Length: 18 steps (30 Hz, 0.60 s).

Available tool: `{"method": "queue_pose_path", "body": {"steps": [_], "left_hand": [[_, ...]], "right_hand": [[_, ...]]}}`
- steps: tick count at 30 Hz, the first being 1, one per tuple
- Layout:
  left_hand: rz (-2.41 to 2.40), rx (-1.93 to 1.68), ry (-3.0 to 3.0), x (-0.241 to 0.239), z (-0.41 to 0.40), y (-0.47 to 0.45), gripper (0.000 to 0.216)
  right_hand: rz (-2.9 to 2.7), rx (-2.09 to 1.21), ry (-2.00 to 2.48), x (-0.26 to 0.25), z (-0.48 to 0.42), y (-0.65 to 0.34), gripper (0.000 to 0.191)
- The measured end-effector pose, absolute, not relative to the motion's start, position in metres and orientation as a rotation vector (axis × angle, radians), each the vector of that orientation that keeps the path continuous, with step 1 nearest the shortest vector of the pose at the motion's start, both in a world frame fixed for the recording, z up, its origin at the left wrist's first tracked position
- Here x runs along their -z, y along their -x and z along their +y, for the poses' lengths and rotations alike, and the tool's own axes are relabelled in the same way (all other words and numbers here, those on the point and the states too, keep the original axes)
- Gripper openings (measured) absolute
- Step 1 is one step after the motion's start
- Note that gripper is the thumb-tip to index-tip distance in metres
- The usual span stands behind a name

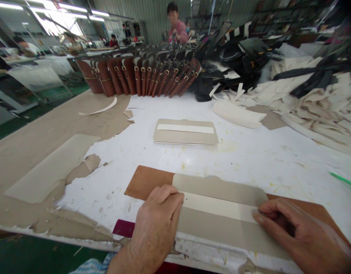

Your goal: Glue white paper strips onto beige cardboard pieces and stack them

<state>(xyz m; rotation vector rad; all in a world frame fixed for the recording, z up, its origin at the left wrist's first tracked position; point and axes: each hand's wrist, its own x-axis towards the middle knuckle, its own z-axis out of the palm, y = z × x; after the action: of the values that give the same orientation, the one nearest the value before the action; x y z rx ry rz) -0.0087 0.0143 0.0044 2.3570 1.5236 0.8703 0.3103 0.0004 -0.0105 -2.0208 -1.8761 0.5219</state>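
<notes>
White tabletop [235, 160] beyond beige panel [212, 223] edge

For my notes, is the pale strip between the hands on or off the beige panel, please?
On: the pale strip lies lengthwise across the panel, beige showing along both long edges.

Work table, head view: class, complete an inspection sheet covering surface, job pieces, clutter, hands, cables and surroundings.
Surface: white table, stained; torn brown paper at left.
Job pieces: grey-beige panel bearing a pale strip, brown material showing at both ends; panel stack beyond.
Clutter: cream heap and black goods, far right; green stick, right.
Hands: left hand rests at the strip's left end; right hand touches its right end.
Cables: nothing seen.
Surroundings: row of brown bags behind; people and lights in the background.
</notes>
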Motion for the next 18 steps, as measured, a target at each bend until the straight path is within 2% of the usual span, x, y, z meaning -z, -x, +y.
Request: {"method": "queue_pose_path", "body": {"steps": [9,15,18], "left_hand": [[1.382,-0.445,-2.814,-0.014,0.021,0.008,0.026],[1.334,-0.152,-3.017,-0.014,0.015,0.009,0.060],[1.318,-0.111,-3.109,-0.008,0.010,0.013,0.062]], "right_hand": [[-1.933,-0.534,1.942,0.000,0.004,-0.303,0.029],[-1.924,-0.583,1.919,-0.020,0.005,-0.291,0.021],[-1.973,-0.590,1.896,-0.027,0.005,-0.289,0.017]]}}
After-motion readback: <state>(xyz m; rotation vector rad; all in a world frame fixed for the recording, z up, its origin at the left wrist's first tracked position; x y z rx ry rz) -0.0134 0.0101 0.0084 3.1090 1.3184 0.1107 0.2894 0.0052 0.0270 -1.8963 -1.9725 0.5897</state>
